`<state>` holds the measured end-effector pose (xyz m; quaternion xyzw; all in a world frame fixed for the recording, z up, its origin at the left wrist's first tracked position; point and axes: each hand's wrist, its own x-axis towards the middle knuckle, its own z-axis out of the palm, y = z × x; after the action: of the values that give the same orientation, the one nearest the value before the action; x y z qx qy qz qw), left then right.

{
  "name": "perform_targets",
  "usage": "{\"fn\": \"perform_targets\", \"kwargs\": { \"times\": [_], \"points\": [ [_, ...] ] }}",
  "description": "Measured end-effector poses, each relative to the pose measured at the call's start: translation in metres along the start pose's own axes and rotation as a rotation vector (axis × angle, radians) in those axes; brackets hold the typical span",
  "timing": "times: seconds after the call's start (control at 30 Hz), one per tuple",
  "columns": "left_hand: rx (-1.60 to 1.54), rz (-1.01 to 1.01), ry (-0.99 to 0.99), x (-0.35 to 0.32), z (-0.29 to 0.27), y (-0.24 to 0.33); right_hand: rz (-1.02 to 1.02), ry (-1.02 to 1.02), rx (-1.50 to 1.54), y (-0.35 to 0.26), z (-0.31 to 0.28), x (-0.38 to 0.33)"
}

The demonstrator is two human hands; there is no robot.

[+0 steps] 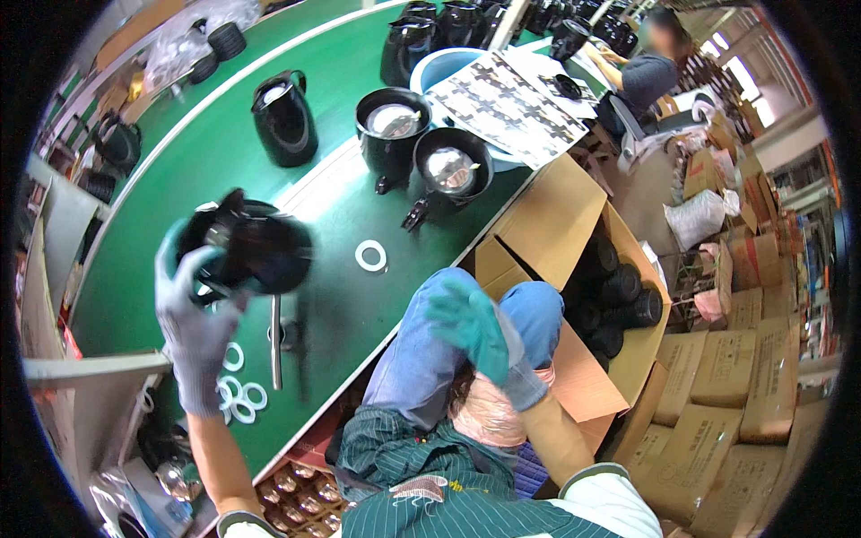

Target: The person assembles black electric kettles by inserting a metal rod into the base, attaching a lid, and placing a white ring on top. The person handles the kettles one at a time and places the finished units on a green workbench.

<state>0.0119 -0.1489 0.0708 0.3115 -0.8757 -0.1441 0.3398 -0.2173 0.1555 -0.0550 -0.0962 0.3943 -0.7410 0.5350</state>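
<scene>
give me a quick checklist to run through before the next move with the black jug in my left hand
1. Left hand on jug: ok, holding it above the table.
2. Right hand free: ok, open above the lap, nothing seen in it.
3. Jug inside: cannot tell, blurred and turned from view.
4. Jug not touching the rod: cannot tell, they meet in the picture.
5. Rings gathered together: not ok, one ring lies apart from the cluster.
</scene>
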Motion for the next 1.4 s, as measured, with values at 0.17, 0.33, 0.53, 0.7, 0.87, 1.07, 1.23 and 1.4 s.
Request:
{"fn": "perform_targets", "kwargs": {
  "times": [0.17, 0.33, 0.53, 0.7, 0.87, 1.07, 1.23, 1.4],
  "points": [
    [0.441, -0.099, 0.018, 0.079, 0.057, -0.139, -0.771, 0.385, -1.252, -0.061, 0.014, 0.061],
    [0.419, -0.045, -0.007, 0.114, 0.084, -0.232, -0.676, 0.359, -2.096, -0.087, 0.027, 0.133],
    [0.134, 0.139, 0.073, 0.054, 0.091, -0.106, -0.681, 0.423, -2.036, -0.071, -0.021, 0.146],
    [-0.907, -0.564, -0.394, -0.053, 0.112, -0.054, -0.848, 0.413, -1.341, -0.087, 0.029, 0.038],
    [-0.914, -0.342, -0.827, -0.116, 0.145, -0.001, -0.887, 0.055, -1.088, -0.097, 0.024, -0.055],
    [-0.839, -0.230, -0.994, -0.160, 0.146, 0.018, -1.185, -0.273, -0.965, -0.051, 0.020, -0.084],
    [-1.012, -0.591, -1.086, -0.191, 0.138, 0.038, -1.046, -0.312, -1.067, -0.029, 0.018, -0.112],
    [-1.349, -0.916, -0.980, -0.173, 0.156, 0.051, -0.904, 0.122, -0.824, -0.068, -0.068, -0.098]
  ]
}}
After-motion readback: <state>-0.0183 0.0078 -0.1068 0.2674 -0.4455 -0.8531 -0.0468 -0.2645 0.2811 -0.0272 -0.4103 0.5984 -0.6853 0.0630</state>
